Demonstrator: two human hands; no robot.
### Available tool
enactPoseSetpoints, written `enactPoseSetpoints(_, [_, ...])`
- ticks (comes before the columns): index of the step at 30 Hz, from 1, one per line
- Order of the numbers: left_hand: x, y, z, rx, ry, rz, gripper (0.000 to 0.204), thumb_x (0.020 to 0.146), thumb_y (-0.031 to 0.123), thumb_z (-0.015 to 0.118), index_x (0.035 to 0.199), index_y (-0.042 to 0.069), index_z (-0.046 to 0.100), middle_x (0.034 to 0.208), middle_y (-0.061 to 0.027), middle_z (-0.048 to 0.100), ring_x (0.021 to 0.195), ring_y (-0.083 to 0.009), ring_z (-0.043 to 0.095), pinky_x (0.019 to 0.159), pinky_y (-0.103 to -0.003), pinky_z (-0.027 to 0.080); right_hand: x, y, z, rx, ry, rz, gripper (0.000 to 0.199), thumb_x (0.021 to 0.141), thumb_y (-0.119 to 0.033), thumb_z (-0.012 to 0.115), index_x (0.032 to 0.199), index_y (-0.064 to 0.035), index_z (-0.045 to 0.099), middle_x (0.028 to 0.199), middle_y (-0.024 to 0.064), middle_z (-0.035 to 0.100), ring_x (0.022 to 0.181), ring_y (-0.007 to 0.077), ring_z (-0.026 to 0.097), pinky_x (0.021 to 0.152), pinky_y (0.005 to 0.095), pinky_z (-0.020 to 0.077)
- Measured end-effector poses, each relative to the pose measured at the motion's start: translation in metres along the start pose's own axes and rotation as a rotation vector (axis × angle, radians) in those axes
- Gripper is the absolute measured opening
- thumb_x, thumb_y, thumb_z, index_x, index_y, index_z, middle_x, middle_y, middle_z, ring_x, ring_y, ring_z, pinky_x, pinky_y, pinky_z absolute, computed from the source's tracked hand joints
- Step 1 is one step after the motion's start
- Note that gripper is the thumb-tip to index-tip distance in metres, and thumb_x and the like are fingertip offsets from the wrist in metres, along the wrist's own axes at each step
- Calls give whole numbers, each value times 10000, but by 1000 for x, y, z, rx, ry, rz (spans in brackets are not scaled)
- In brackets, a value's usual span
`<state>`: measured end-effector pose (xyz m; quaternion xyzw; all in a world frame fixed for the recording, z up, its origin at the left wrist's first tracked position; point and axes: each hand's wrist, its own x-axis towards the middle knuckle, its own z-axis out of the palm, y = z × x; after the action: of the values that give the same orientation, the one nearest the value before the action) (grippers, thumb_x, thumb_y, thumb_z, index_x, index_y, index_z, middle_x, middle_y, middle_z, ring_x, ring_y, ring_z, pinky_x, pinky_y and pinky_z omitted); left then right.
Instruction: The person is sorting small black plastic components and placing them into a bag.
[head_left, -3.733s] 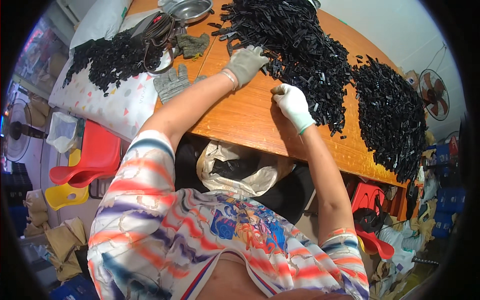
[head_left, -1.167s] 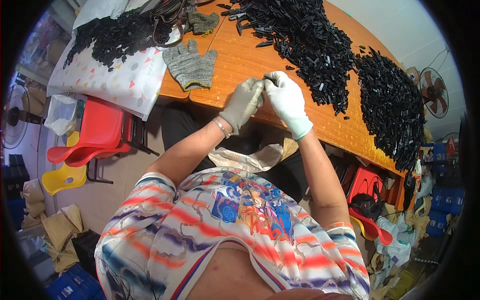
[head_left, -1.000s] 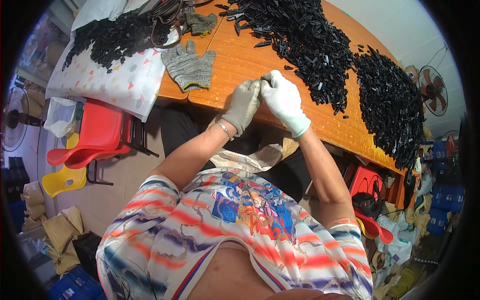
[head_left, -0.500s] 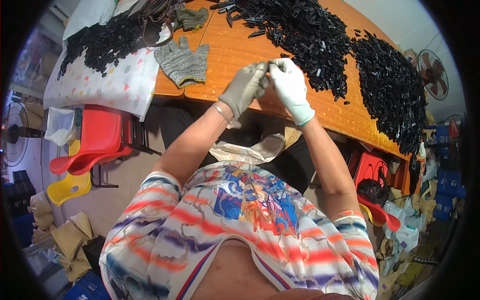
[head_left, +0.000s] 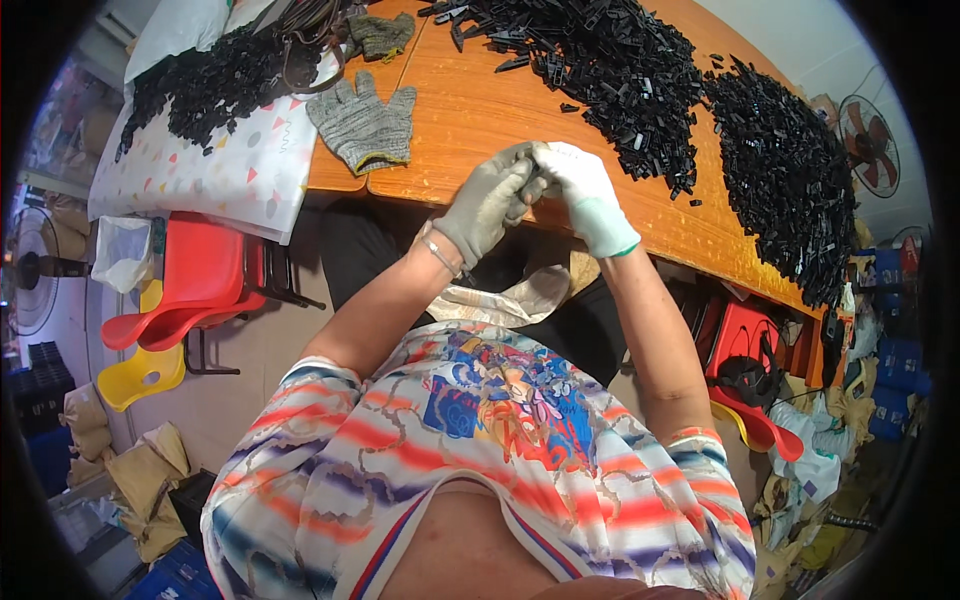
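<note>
Over the table's near edge, my left hand in a grey-stained glove and my right hand in a white glove meet at the fingertips. The left fingers are curled closed round a small black plastic piece, of which only a dark bit shows. My right hand's fingers are bent in against the left ones; what they pinch is hidden. Beyond them lies a large heap of black plastic pieces, and farther right a second heap of black pieces.
The orange wooden table carries a grey knitted glove. At the left, another black heap rests on a patterned white sheet. Red chairs stand below. A fan is at the right, and a cloth bag lies on my lap.
Both hands have come slightly down toward me, staying together. The left fingers have turned, and a dark bit now shows between them. The heaps look the same.
</note>
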<state>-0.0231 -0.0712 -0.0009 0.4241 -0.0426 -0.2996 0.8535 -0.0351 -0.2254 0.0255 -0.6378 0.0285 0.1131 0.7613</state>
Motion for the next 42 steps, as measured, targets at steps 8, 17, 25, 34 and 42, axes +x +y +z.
enactPoseSetpoints(8, [-69, -23, -21, 833, 36, -16, 418, 954, 145, 507, 1352, 46, 427, 992, -42, 658, 832, -135, 620, 661, -270, 515, 30, 13, -45, -670, 84, -182, 239, 843, -269, 624, 844, -38, 687, 733, 127, 663, 650, 187, 625, 624, 309, 477])
enactPoseSetpoints(17, [-43, 32, -22, 1751, 50, 401, 290, 882, 236, 582, 1155, 137, 578, 992, -97, 624, 851, -307, 633, 704, -413, 517, 108, -1, -61, -1368, 487, -97, 366, 882, -404, 568, 988, -68, 668, 920, 177, 684, 902, 349, 646, 783, 418, 500])
enactPoseSetpoints(25, [138, 83, -32, 1816, 389, 282, 320, 880, 262, 571, 1147, 86, 576, 966, -150, 670, 912, -350, 641, 783, -481, 501, 118, 4, -56, -1500, 456, -262, 200, 821, -241, 565, 862, -81, 677, 863, 183, 677, 827, 356, 656, 746, 432, 511])
enactPoseSetpoints(34, [162, 81, -39, 1988, 413, 267, 209, 897, 229, 556, 994, 68, 648, 982, -133, 645, 930, -312, 629, 778, -455, 508, 96, 15, -50, -1490, 452, -349, 150, 808, -178, 605, 925, -84, 610, 890, 178, 637, 826, 375, 635, 724, 458, 506])
enactPoseSetpoints(42, [108, 78, -32, 1953, 242, 394, 130, 882, 154, 552, 966, 72, 609, 969, -136, 613, 927, -320, 604, 779, -452, 486, 79, -7, -34, -1306, 500, -315, 172, 845, -239, 614, 922, -86, 635, 930, 166, 639, 878, 350, 633, 779, 424, 500])
